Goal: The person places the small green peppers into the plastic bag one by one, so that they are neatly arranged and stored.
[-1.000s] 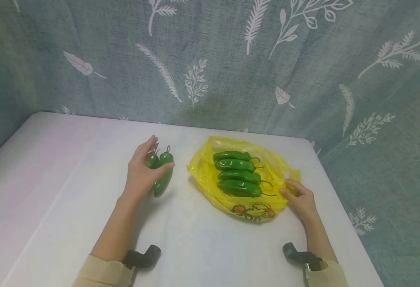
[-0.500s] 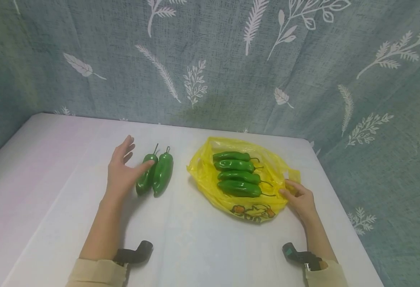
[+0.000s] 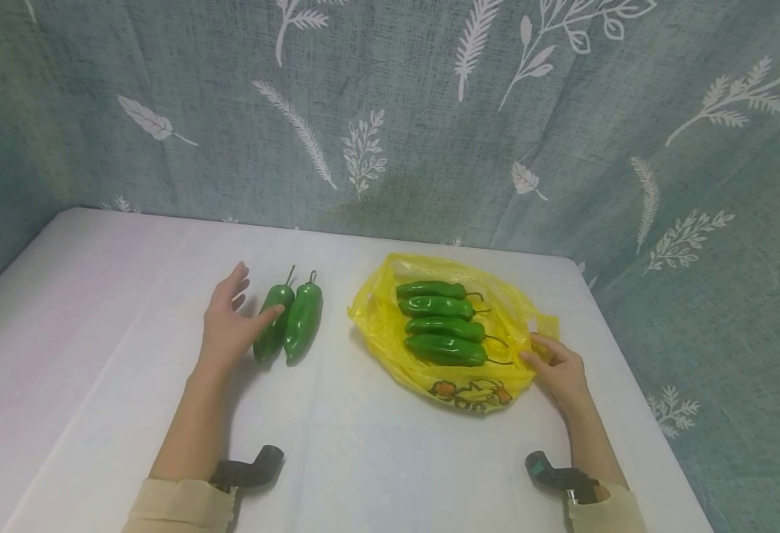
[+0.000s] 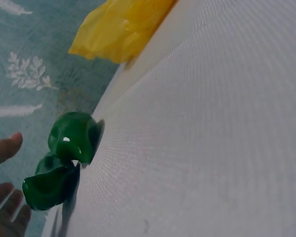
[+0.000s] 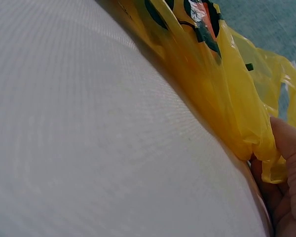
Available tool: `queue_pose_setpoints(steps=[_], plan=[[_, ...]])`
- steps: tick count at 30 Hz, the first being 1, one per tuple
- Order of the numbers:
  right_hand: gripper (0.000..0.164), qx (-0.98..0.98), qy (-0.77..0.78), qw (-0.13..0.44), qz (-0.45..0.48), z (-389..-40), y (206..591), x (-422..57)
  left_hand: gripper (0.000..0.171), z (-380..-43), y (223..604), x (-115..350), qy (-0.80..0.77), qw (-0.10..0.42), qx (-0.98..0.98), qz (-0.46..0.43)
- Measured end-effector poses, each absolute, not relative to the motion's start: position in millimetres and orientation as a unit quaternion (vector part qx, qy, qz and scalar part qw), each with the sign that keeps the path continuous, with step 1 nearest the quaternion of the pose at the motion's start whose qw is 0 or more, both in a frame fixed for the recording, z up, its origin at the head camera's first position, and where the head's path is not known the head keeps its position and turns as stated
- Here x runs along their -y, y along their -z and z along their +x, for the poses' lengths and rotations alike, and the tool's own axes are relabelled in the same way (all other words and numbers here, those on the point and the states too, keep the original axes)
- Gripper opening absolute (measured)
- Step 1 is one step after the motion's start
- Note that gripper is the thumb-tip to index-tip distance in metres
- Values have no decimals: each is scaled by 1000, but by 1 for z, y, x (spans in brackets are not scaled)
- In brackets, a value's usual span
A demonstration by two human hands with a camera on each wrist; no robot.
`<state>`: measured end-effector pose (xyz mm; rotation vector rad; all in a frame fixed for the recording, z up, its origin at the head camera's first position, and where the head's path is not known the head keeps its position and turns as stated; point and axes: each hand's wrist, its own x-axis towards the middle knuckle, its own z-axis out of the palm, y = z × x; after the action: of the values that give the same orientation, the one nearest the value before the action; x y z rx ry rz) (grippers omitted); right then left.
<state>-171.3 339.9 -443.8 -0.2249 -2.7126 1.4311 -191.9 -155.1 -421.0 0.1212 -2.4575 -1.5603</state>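
Observation:
Two glossy green chili peppers lie side by side on the table, the left pepper [image 3: 267, 343] and the right pepper [image 3: 303, 322], stems pointing away. My left hand [image 3: 224, 326] is just left of them, fingers spread, its thumb overlapping the left pepper in the head view. In the left wrist view a gap shows between the fingers [image 4: 7, 205] and the peppers. On the right, a yellow plastic bag [image 3: 384, 348] lies with its mouth spread, several green chili peppers [image 3: 446, 349] stacked in a row inside. My right hand [image 3: 565, 376] pinches the bag's right edge between thumb [image 5: 288, 140] and fingers.
A white cloth [image 3: 363, 474] covers the table, and a grey-green leaf-patterned curtain [image 3: 390, 118] hangs behind it and along the right side. Black wrist cameras are strapped on the left wrist [image 3: 252, 470] and the right wrist [image 3: 559, 476].
My left hand has moved left from over the two loose peppers, uncovering the left one, and in the last half second has barely shifted. The right hand and bag stay put.

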Motion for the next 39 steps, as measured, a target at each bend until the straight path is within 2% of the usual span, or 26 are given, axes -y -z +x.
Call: queue_pose_setpoints(steps=[8,15,28,39], plan=[[48,884,-461,28,-72,-170,445,-341,92,-193,427,158,521,88,848,39],[46,884,-462,32,-67,-171,443,-341,94,-193,429,158,498,41,865,32],[48,879,-470,23,-80,-171,443,-342,90,-194,436,158,458,4,884,98],[48,881,-466,31,-74,-172,446,-342,81,-194,436,160,466,18,879,100]])
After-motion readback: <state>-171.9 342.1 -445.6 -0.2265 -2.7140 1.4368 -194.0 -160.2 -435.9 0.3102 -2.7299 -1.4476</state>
